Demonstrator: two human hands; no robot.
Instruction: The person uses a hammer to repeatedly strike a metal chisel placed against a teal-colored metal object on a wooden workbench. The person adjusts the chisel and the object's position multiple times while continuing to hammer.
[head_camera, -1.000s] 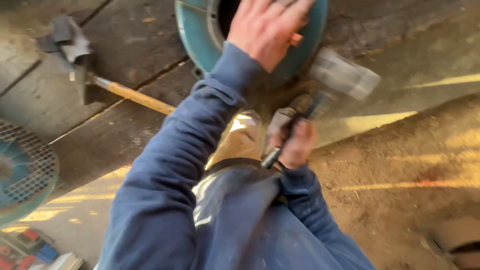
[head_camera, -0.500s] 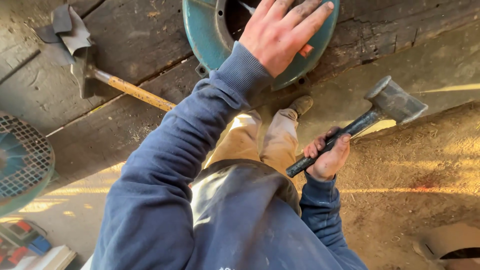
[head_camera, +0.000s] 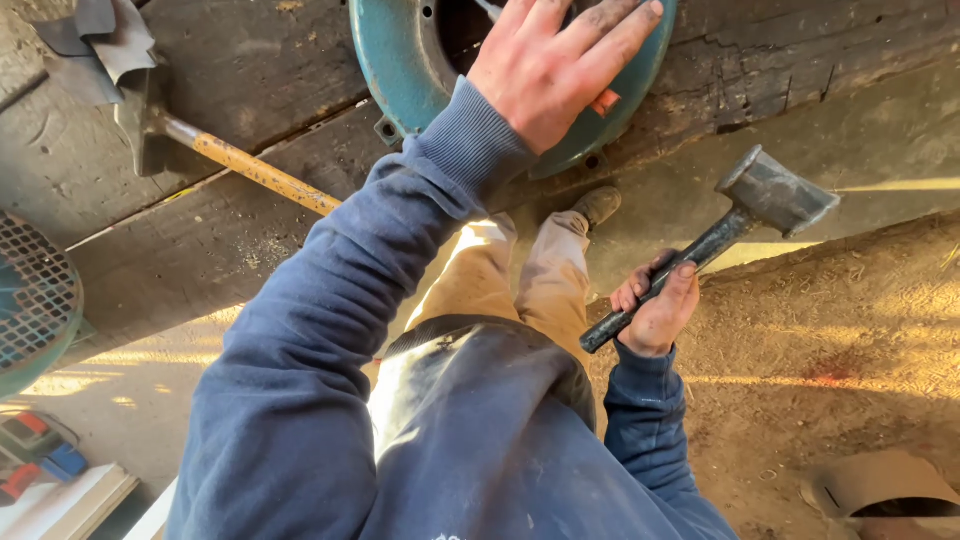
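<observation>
My left hand (head_camera: 563, 66) lies flat, fingers spread, on the rim of a round teal metal housing (head_camera: 400, 70) that stands on dark wooden beams. My right hand (head_camera: 658, 308) grips the dark handle of a heavy steel hammer (head_camera: 772, 193), held low at my right side with its head pointing up and to the right, away from the housing. My blue sleeves, tan trousers and one boot (head_camera: 598, 205) show below.
A second hammer with a yellow handle (head_camera: 255, 172) lies on the beams at the left beside grey rags (head_camera: 105, 40). A wire-mesh fan guard (head_camera: 35, 300) is at the left edge. Sandy dirt floor (head_camera: 850, 330) spreads to the right.
The hammer swung from near the housing down and out to the right, then lowered a little. My left hand stayed on the teal housing.
</observation>
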